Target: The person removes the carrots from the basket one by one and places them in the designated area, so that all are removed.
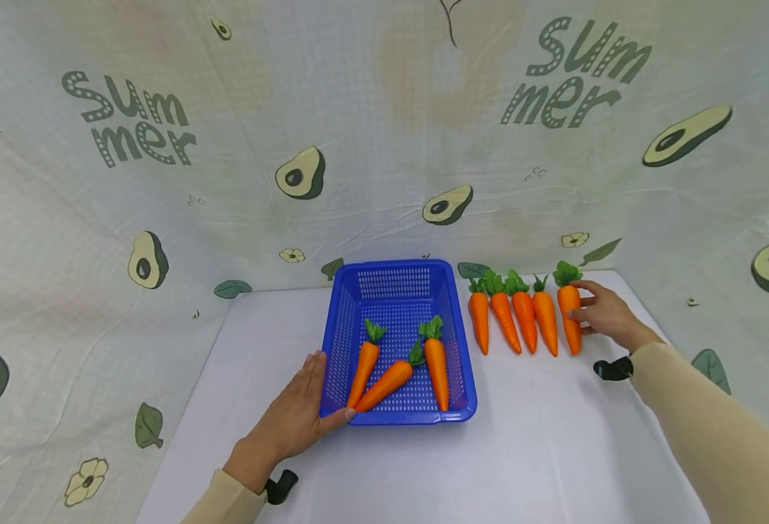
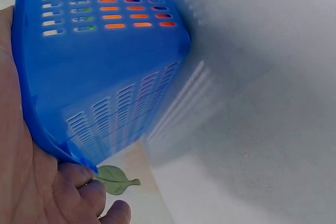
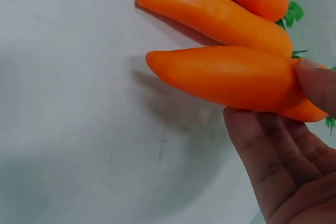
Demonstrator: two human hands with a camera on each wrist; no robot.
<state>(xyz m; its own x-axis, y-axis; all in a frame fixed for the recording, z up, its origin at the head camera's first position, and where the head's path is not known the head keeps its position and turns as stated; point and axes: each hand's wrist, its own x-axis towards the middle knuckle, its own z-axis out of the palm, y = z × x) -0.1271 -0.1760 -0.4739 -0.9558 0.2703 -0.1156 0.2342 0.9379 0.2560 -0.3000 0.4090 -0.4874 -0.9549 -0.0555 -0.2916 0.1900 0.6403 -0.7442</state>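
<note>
A blue plastic basket (image 1: pixel 465 364) holds three orange carrots, one of them a slanting carrot (image 1: pixel 387 386) between two steeper ones. My left hand (image 1: pixel 295 407) rests against its near left corner, fingers straight along the side and thumb on the front rim. In the left wrist view the fingertips touch the basket's rim (image 2: pixel 79 158). At the right end of a row, my right hand (image 1: pixel 610 316) pinches a carrot (image 3: pixel 226 74) between thumb and fingers. That carrot has a green leafy top (image 1: pixel 566 273), and its tip looks raised off the table, with a shadow below.
Several carrots, including one beside the held carrot (image 1: pixel 545 320), lie in a row right of the basket. A white table (image 1: pixel 522 451) lies beneath everything. Cloth with avocado prints (image 1: pixel 371 131) hangs behind and at both sides. Black straps with small devices (image 1: pixel 613 369) are at both wrists.
</note>
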